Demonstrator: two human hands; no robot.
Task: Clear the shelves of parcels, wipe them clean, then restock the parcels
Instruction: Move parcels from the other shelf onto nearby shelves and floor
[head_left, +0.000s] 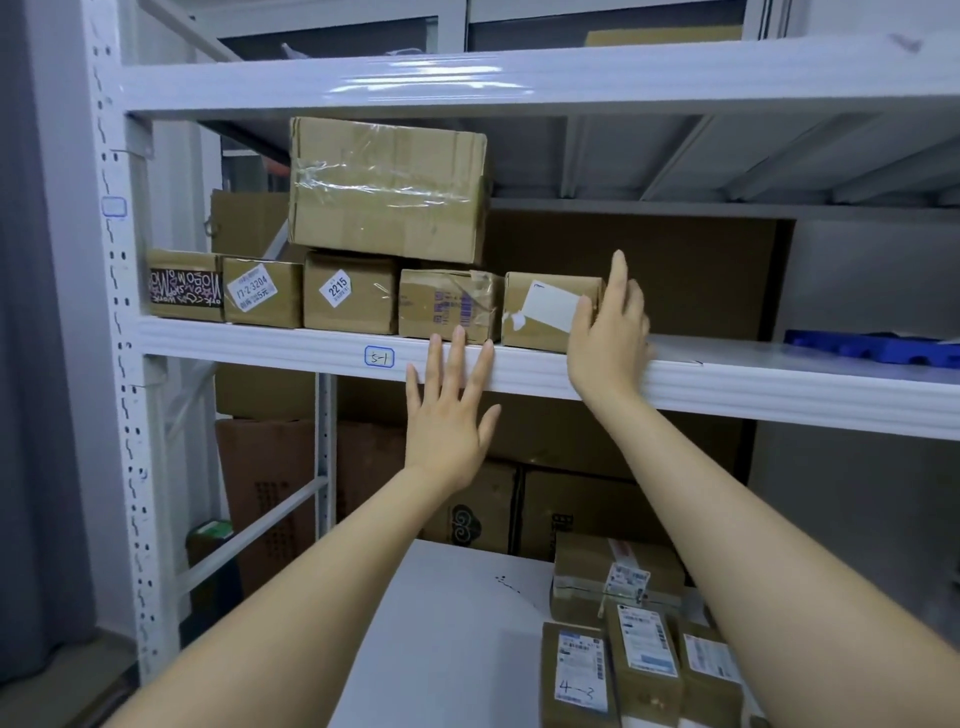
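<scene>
A white metal shelf (270, 345) carries a row of several small cardboard parcels, and a large taped box (387, 187) is stacked on top of them. My right hand (608, 327) rests against the right end of the rightmost parcel (540, 312), which bears a white label; its fingers are straight and its thumb lies on the parcel's front. My left hand (449, 415) is raised in front of the shelf edge with fingers spread, just below a parcel with purple print (449, 304), holding nothing.
The right part of the shelf holds a blue plastic piece (872, 348). A white table (457, 623) below carries several labelled parcels (623, 639). Big boxes (587, 509) stand under the shelf. An upper shelf (467, 78) hangs above.
</scene>
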